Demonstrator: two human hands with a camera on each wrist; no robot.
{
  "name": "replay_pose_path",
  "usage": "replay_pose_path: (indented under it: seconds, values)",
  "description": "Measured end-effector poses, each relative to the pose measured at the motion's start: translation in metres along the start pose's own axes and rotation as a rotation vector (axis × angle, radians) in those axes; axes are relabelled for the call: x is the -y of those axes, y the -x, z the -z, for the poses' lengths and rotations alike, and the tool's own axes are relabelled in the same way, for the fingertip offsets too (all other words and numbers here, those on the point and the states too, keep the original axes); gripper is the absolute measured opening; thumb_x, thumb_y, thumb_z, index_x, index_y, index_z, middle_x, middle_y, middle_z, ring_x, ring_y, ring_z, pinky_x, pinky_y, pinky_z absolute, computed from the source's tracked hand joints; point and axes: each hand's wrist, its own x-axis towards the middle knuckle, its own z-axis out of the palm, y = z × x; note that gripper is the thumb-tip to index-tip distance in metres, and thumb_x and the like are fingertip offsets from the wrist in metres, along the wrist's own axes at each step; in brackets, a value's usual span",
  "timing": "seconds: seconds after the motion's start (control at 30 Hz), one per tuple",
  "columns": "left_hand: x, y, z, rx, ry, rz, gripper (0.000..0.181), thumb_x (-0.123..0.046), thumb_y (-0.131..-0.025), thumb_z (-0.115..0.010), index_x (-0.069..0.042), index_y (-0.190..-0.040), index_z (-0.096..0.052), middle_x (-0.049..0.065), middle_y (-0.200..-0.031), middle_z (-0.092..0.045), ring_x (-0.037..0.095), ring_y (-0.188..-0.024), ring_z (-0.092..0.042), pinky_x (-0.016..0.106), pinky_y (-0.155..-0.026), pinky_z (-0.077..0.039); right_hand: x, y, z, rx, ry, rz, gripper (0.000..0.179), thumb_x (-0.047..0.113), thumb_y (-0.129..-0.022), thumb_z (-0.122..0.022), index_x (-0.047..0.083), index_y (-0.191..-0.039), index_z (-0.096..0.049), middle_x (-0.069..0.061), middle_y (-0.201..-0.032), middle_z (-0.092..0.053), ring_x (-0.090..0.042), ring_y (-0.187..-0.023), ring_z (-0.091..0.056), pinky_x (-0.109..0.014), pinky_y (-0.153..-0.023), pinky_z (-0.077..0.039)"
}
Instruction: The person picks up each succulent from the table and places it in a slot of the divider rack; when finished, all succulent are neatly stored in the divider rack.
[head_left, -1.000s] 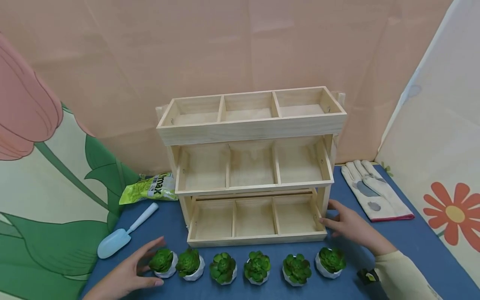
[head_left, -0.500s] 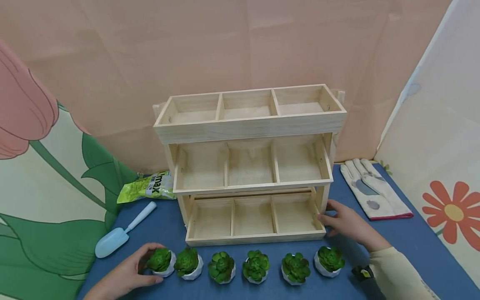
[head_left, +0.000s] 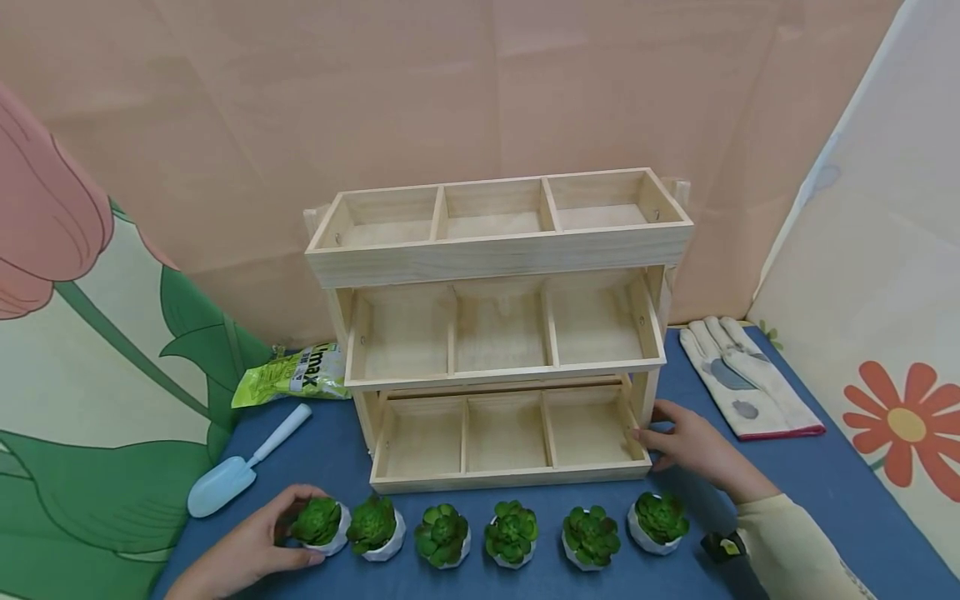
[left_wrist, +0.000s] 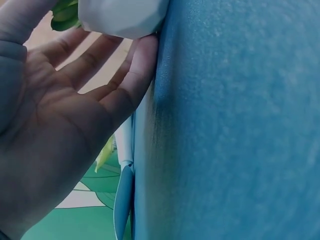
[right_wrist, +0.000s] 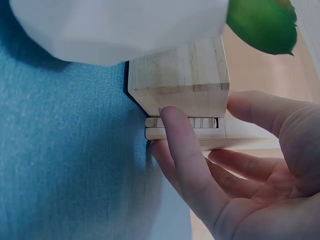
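My left hand [head_left: 251,537] holds the leftmost potted succulent [head_left: 318,522], a green rosette in a white faceted pot, fingers round its far side and thumb at the near side. In the left wrist view fingertips meet the white pot [left_wrist: 122,17] close over the blue cloth. A three-tier wooden planter shelf [head_left: 498,268] stands behind, each tray split into three bare compartments. At its lower right corner my right hand [head_left: 693,446] grips the bottom tray's end, thumb at the rim. The right wrist view shows fingers around the tray end [right_wrist: 177,85] and the leg behind it.
Several more potted succulents [head_left: 512,533] stand in a row before the shelf. A light blue trowel [head_left: 225,485] and a green bag [head_left: 296,372] lie left; white gloves [head_left: 750,379] lie right. A small black object [head_left: 723,547] is near the right sleeve.
My left hand's fingers and thumb have closed in on the leftmost pot. The right hand keeps its place at the tray's end. The head view has shifted slightly.
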Motion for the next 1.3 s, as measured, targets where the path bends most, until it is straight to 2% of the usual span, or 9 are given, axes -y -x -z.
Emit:
replay_pose_path:
  seconds: [0.2, 0.37, 0.5, 0.63, 0.77, 0.97, 1.17, 1.3]
  values:
    - [0.002, 0.002, 0.001, 0.004, 0.003, -0.014, 0.066, -0.015, -0.098, -0.077, -0.001, -0.151, -0.040, 0.017, -0.144, -0.053, 0.006, -0.114, -0.064, 0.022, -0.089, -0.055, -0.001, -0.002, 0.000, -0.003, -0.005, -0.007, 0.079, 0.033, -0.103, -0.074, -0.008, -0.159, -0.037, -0.037, -0.152, -0.051, -0.045, -0.124, -0.068, -0.041, -0.077, -0.069]
    - [0.003, 0.003, 0.002, 0.008, 0.020, 0.002, 0.066, -0.014, -0.099, -0.076, -0.001, -0.152, -0.039, 0.015, -0.145, -0.052, 0.006, -0.116, -0.063, 0.022, -0.090, -0.054, -0.002, -0.004, 0.000, 0.003, -0.015, -0.008, 0.080, 0.033, -0.103, -0.073, -0.009, -0.159, -0.035, -0.038, -0.152, -0.050, -0.044, -0.125, -0.067, -0.042, -0.080, -0.069]
    - [0.001, 0.006, 0.004, -0.028, 0.023, 0.034, 0.069, -0.015, -0.098, -0.077, -0.001, -0.153, -0.037, 0.013, -0.148, -0.050, 0.003, -0.118, -0.061, 0.022, -0.091, -0.054, -0.003, -0.005, -0.001, 0.007, -0.027, -0.017, 0.081, 0.034, -0.103, -0.073, -0.009, -0.160, -0.035, -0.038, -0.154, -0.048, -0.044, -0.127, -0.066, -0.042, -0.083, -0.069]
    - [-0.005, 0.009, 0.005, -0.097, 0.008, 0.074, 0.074, -0.016, -0.096, -0.079, -0.001, -0.155, -0.036, 0.017, -0.149, -0.049, 0.009, -0.115, -0.062, 0.025, -0.088, -0.055, -0.004, -0.005, -0.001, 0.003, -0.028, -0.024, 0.081, 0.034, -0.104, -0.073, -0.009, -0.160, -0.034, -0.037, -0.153, -0.049, -0.045, -0.127, -0.066, -0.042, -0.084, -0.069]
    - [-0.016, 0.012, 0.004, -0.161, -0.035, 0.110, 0.078, -0.019, -0.094, -0.082, -0.002, -0.155, -0.036, 0.024, -0.149, -0.050, 0.020, -0.115, -0.061, 0.027, -0.086, -0.055, -0.004, -0.004, -0.001, 0.010, -0.023, -0.012, 0.078, 0.030, -0.106, -0.069, -0.010, -0.161, -0.032, -0.038, -0.152, -0.048, -0.047, -0.128, -0.064, -0.044, -0.085, -0.068]
    - [-0.046, 0.009, -0.004, -0.272, -0.107, 0.159, 0.080, -0.027, -0.091, -0.086, -0.007, -0.153, -0.040, 0.018, -0.148, -0.057, 0.028, -0.129, -0.058, 0.041, -0.098, -0.053, -0.002, -0.004, -0.002, 0.011, -0.009, 0.001, 0.070, 0.027, -0.108, -0.066, -0.010, -0.158, -0.036, -0.037, -0.150, -0.051, -0.045, -0.127, -0.065, -0.043, -0.084, -0.068]
    - [-0.074, -0.003, -0.016, -0.336, -0.084, 0.107, 0.082, -0.025, -0.091, -0.087, -0.009, -0.156, -0.038, 0.015, -0.148, -0.058, 0.018, -0.126, -0.059, 0.034, -0.097, -0.052, -0.002, -0.003, 0.000, 0.008, -0.013, 0.008, 0.067, 0.026, -0.108, -0.065, -0.011, -0.158, -0.038, -0.037, -0.149, -0.052, -0.041, -0.124, -0.067, -0.042, -0.084, -0.068]
    - [-0.088, -0.013, -0.022, -0.344, -0.056, 0.067, 0.082, -0.024, -0.090, -0.088, -0.011, -0.155, -0.041, 0.014, -0.146, -0.059, 0.023, -0.129, -0.059, 0.037, -0.101, -0.051, -0.004, -0.004, 0.000, 0.008, -0.028, 0.012, 0.068, 0.026, -0.109, -0.065, -0.011, -0.158, -0.037, -0.038, -0.150, -0.051, -0.042, -0.124, -0.067, -0.042, -0.084, -0.068]
